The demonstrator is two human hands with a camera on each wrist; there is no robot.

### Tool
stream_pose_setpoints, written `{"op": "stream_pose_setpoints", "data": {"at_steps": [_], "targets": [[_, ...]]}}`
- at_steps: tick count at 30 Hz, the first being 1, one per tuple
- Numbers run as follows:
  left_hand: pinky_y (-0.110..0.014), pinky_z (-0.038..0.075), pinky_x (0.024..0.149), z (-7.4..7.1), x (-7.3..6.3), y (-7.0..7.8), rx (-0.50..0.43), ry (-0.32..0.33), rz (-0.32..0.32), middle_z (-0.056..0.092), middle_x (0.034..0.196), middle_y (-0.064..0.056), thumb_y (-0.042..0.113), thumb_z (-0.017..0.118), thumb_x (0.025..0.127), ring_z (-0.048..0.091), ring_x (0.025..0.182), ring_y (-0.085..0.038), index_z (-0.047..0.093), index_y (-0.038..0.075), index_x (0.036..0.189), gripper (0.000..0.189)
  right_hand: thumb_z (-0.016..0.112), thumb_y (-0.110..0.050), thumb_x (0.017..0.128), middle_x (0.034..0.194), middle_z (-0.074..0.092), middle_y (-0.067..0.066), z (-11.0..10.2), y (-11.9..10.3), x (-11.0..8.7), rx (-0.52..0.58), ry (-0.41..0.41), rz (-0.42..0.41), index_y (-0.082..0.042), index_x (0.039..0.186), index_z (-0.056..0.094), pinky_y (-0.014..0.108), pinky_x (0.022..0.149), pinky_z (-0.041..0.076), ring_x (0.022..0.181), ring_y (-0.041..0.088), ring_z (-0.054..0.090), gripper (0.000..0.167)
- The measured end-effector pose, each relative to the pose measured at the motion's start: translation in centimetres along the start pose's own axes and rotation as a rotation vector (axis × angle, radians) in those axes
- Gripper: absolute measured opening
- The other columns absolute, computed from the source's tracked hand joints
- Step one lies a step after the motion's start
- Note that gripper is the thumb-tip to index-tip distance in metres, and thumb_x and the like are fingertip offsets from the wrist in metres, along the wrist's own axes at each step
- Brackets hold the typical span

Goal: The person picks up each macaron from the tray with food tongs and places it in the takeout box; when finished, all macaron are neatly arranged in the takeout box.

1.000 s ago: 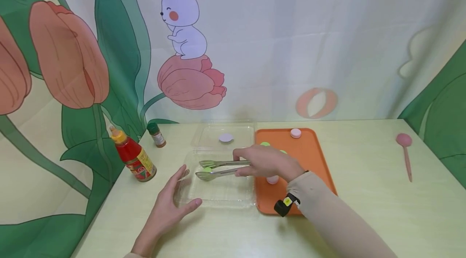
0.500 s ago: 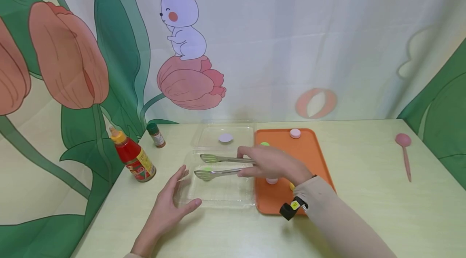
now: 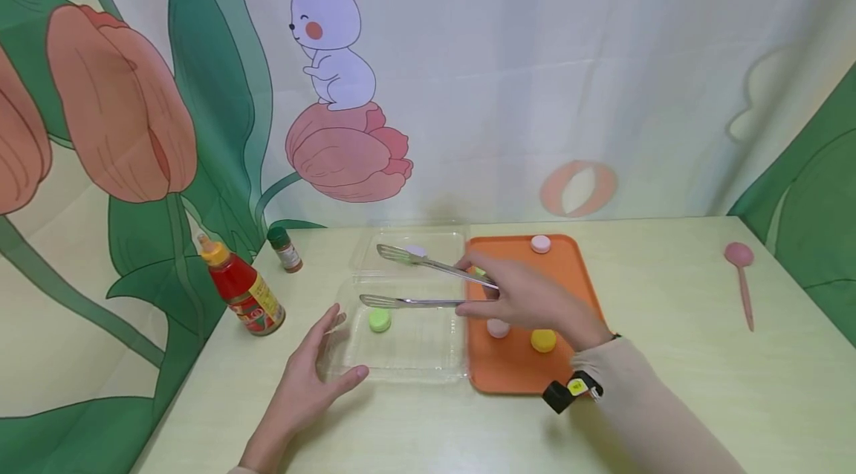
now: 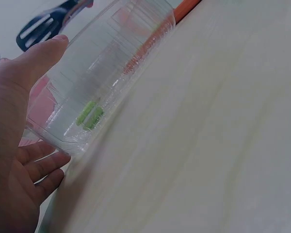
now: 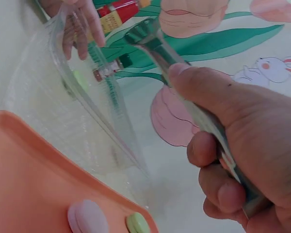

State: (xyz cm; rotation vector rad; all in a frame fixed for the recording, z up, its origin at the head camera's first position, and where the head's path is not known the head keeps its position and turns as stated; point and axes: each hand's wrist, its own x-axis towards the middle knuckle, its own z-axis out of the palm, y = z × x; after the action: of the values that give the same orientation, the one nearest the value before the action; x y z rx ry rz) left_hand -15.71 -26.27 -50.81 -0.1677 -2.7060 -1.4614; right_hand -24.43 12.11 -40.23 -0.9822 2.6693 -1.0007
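Note:
My right hand [image 3: 524, 299] grips metal food tongs [image 3: 428, 303] above the clear plastic box. Their slotted tips are spread apart with nothing between them. Inside the box [image 3: 414, 362], toward its left side, lies a green macaron [image 3: 380, 320]. My left hand [image 3: 304, 377] rests at the box's front left corner, thumb and fingers spread along two sides. In the left wrist view the thumb [image 4: 48, 51] touches the wall. An orange tray [image 3: 578, 288] to the right bears pink macarons [image 3: 498, 328], a yellow macaron [image 3: 543, 341] and a green macaron [image 5: 137, 223], which my right hand partly hides in the head view.
Behind the box lies its open lid [image 3: 374, 255], with a pale lilac round piece [image 3: 416, 250] on it. A red sauce bottle [image 3: 242, 292] and a green-capped spice jar [image 3: 284, 250] stand on the left. A pink spoon [image 3: 744, 277] lies far right.
The tongs have parted from the green macaron, leaving it in the box. My right hand has moved right with them, and they have lifted and opened wider. My left hand stays put.

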Motion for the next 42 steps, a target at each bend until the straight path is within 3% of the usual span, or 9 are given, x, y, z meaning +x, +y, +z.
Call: {"op": "stream_pose_setpoints", "data": {"at_steps": [7,14,23,27,34,42], "targets": [[-0.062,0.032,0.133,0.1,0.0,0.0,-0.004,-0.004,0.002,0.046,0.175,-0.005,0.042,0.096,0.089,0.047,0.160,-0.034,0.027,0.028,0.177,0.113,0.080,-0.047,0.104,0.070,0.052,-0.005,-1.9,0.5,-2.5,0.076,0.065,-0.033,-0.034,0.158,0.051,0.027,0.059,0.043,0.063,0.013,0.051,0.063],[-0.063,0.031,0.133,0.0,0.0,0.1,-0.011,-0.004,0.004,0.046,0.175,-0.005,0.041,0.096,0.090,0.047,0.160,-0.034,0.027,0.029,0.177,0.112,0.085,-0.042,0.101,0.064,0.045,-0.006,-3.7,1.8,-5.2,0.079,0.223,-0.011,-0.036,0.150,0.053,0.028,0.052,0.039,0.055,0.010,0.042,0.058],[-0.064,0.031,0.133,-0.1,0.0,0.0,-0.011,-0.005,0.004,0.046,0.175,-0.006,0.041,0.095,0.091,0.047,0.160,-0.034,0.027,0.028,0.177,0.111,0.086,-0.044,0.100,0.065,0.045,-0.002,-5.5,3.3,-8.6,0.014,0.349,0.138,-0.034,0.154,0.051,0.030,0.051,0.039,0.057,0.015,0.046,0.065],[-0.064,0.031,0.133,0.0,0.0,-0.1,-0.011,-0.005,0.009,0.046,0.175,-0.006,0.041,0.095,0.091,0.048,0.160,-0.033,0.027,0.029,0.177,0.110,0.084,-0.047,0.101,0.067,0.046,-0.002,-5.6,4.6,-10.0,0.001,0.373,0.192,-0.029,0.158,0.049,0.031,0.049,0.038,0.057,0.015,0.045,0.069],[-0.064,0.031,0.133,0.0,0.1,-0.2,-0.006,-0.008,0.012,0.046,0.175,-0.006,0.042,0.095,0.091,0.048,0.160,-0.034,0.027,0.029,0.177,0.111,0.083,-0.041,0.103,0.066,0.045,-0.001,-5.0,7.2,-12.0,0.021,0.385,0.217,-0.021,0.152,0.053,0.031,0.045,0.035,0.054,0.015,0.042,0.061],[-0.062,0.031,0.133,-0.1,0.0,-0.1,-0.006,-0.003,0.015,0.047,0.174,-0.006,0.040,0.095,0.090,0.049,0.159,-0.033,0.028,0.028,0.177,0.111,0.080,-0.043,0.105,0.065,0.044,-0.004,-4.4,8.9,-12.3,-0.017,0.335,0.233,-0.022,0.152,0.054,0.028,0.047,0.034,0.054,0.013,0.043,0.058]]}}
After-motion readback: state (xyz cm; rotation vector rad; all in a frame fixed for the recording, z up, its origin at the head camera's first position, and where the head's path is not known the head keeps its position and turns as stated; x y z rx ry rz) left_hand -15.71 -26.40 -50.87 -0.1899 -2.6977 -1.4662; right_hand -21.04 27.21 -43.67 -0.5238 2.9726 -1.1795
